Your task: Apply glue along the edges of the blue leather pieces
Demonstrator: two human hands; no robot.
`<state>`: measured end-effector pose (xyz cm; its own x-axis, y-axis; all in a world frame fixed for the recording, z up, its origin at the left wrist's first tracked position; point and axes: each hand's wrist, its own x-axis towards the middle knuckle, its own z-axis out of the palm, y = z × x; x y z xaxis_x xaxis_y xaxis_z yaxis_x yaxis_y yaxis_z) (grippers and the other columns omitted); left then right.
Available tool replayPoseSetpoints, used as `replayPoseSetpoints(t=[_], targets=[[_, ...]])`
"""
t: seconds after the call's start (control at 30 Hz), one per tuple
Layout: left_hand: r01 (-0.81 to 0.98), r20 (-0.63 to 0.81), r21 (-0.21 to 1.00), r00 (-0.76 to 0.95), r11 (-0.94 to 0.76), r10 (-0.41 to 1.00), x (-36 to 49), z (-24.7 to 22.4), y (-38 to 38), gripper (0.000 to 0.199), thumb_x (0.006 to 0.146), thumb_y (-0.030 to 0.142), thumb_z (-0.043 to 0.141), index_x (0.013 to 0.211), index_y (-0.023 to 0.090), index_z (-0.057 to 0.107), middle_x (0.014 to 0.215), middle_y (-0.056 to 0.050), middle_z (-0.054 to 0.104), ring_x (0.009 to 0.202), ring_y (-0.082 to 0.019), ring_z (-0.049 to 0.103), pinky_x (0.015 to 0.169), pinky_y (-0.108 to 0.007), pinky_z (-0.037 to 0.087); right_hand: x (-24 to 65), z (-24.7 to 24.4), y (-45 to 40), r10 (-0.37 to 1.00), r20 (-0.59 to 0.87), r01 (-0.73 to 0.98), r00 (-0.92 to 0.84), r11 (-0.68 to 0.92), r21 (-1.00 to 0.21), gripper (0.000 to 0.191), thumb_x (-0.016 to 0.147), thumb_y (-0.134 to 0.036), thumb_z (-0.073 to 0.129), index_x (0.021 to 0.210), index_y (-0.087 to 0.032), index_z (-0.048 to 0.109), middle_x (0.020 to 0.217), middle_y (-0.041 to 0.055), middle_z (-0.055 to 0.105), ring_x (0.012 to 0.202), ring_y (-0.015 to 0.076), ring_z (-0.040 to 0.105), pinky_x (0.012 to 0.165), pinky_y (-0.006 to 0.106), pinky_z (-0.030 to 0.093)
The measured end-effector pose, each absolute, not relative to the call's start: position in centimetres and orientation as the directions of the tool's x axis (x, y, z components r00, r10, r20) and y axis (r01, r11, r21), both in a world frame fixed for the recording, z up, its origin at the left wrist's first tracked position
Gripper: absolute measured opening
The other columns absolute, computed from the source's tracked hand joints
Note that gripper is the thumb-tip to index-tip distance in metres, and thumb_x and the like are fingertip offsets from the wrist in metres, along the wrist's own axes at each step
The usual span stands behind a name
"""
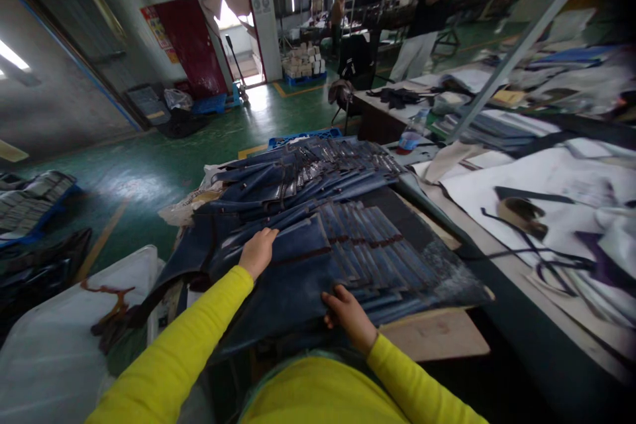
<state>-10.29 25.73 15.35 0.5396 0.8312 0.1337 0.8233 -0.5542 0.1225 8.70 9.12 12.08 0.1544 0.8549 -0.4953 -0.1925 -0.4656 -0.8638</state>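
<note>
Yellow top [322, 394] is closest to us. Our L grip [258, 252] & R grip [345, 313] touch the front blue panel [298, 271]; can't tell if either's clamped. It lies w/ overlapping panels [365, 248] on the dark tabletop [460, 278].

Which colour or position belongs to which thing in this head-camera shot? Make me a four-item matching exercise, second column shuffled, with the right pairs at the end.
Column one
1. Left hand
2. Fanned sheets
3. Left sleeve
4. Door

Column two
A. Dark red
B. Reaching farther forward than the right hand
C. Bright yellow
D. Dark blue, crossed by brownish bands

Right pairs: 1-B, 2-D, 3-C, 4-A
</note>
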Motion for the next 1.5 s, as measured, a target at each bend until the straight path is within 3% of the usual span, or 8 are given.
replayPoseSetpoints(t=[0.27,0.37,0.5,0.67,0.8,0.93,1.23,1.5], targets=[[0.82,0.163,0.072,0.553,-0.569,0.817,-9.5,12.9,26.1,0.045,0.091,0.011,0.029,0.13,0.02,0.048,0.111,-0.008,0.052,0.095,-0.021,0.047,0.076,-0.031,0.044,10.2,12.5,9.1,0.794,-0.603,-0.1,0.073,-0.596,-0.797,0.025,0.084,-0.037,0.046,0.094,-0.017,0.036,0.065,-0.003,0.051,0.051,0.0114,0.054,0.049,0.024,0.044],[0.816,0.177,0.057,0.559,-0.576,0.81,-9.1,12.5,25.9,0.046,0.092,0.015,0.03,0.137,0.018,0.041,0.116,-0.009,0.05,0.099,-0.022,0.046,0.08,-0.035,0.043,12.3,14.5,8.8,0.881,-0.472,0.455,0.019,-0.428,-0.781,0.035,0.088,-0.05,0.037,0.086,-0.016,0.047,0.066,0.0033,0.053,0.058,0.0153,0.054,0.056,0.028,0.041],[0.756,0.288,0.131,0.59,-0.641,0.754,-10.1,13.7,25.9,0.04,0.095,0.031,0.034,0.132,0.02,0.047,0.125,-0.005,0.048,0.108,-0.019,0.044,0.094,-0.033,0.039,13.7,17.6,10.1,0.99,-0.141,0.925,0.017,-0.069,-0.373,0.046,0.092,-0.05,0.03,0.07,-0.015,0.051,0.067,0.0068,0.054,0.067,0.0181,0.054,0.065,0.031,0.037],[0.886,0.231,0.39,0.171,-0.252,0.958,-16.7,12.9,28.1,0.042,0.094,0.02,0.029,0.132,0.018,0.045,0.132,-0.005,0.044,0.123,-0.013,0.037,0.108,-0.024,0.025,11.8,15.9,13.9,0.97,-0.068,0.916,-0.233,0.195,-0.352,0.045,0.09,-0.041,0.041,0.123,-0.014,0.054,0.12,0.0098,0.055,0.11,0.0213,0.051,0.096,0.03,0.035],[0.915,-0.096,0.398,-0.034,0.07,0.995,-23.1,8.2,28.6,0.044,0.086,0.008,0.035,0.127,0.001,0.049,0.118,-0.018,0.054,0.112,-0.023,0.051,0.098,-0.032,0.04,11.2,12.8,16.0,0.926,-0.312,0.964,-0.21,0.145,-0.221,0.049,0.092,-0.046,0.034,0.113,-0.011,0.062,0.114,0.0128,0.059,0.106,0.0277,0.055,0.095,0.04,0.037],[0.929,-0.314,0.358,0.03,0.089,0.949,-24.6,3.8,26.8,0.051,0.079,0.008,0.05,0.129,0.005,0.048,0.128,-0.015,0.049,0.12,-0.021,0.047,0.102,-0.027,0.036,11.6,12.1,16.6,0.908,-0.34,0.96,-0.245,0.179,-0.214,0.049,0.093,-0.046,0.033,0.111,-0.013,0.063,0.114,0.0115,0.06,0.106,0.0261,0.056,0.096,0.038,0.036],[0.971,-0.371,0.209,-0.029,0.114,0.928,-19.6,4.0,26.4,0.093,0.068,-0.003,0.05,0.149,0.017,0.007,0.149,-0.015,0.018,0.133,-0.029,0.027,0.099,-0.044,0.037,10.9,12.3,16.9,0.897,-0.376,0.968,-0.232,0.176,-0.177,0.047,0.093,-0.044,0.031,0.11,-0.014,0.062,0.113,0.0114,0.06,0.106,0.0274,0.056,0.099,0.045,0.032],[0.933,-0.332,0.289,-0.114,0.216,0.936,-20.0,5.1,29.1,0.047,0.091,0.015,0.022,0.13,0.014,0.047,0.12,-0.016,0.054,0.108,-0.025,0.054,0.085,-0.035,0.045,10.5,12.7,16.3,0.9,-0.37,0.97,-0.23,0.181,-0.164,0.046,0.094,-0.04,0.029,0.11,-0.012,0.062,0.112,0.0129,0.06,0.105,0.0265,0.057,0.096,0.041,0.035]])
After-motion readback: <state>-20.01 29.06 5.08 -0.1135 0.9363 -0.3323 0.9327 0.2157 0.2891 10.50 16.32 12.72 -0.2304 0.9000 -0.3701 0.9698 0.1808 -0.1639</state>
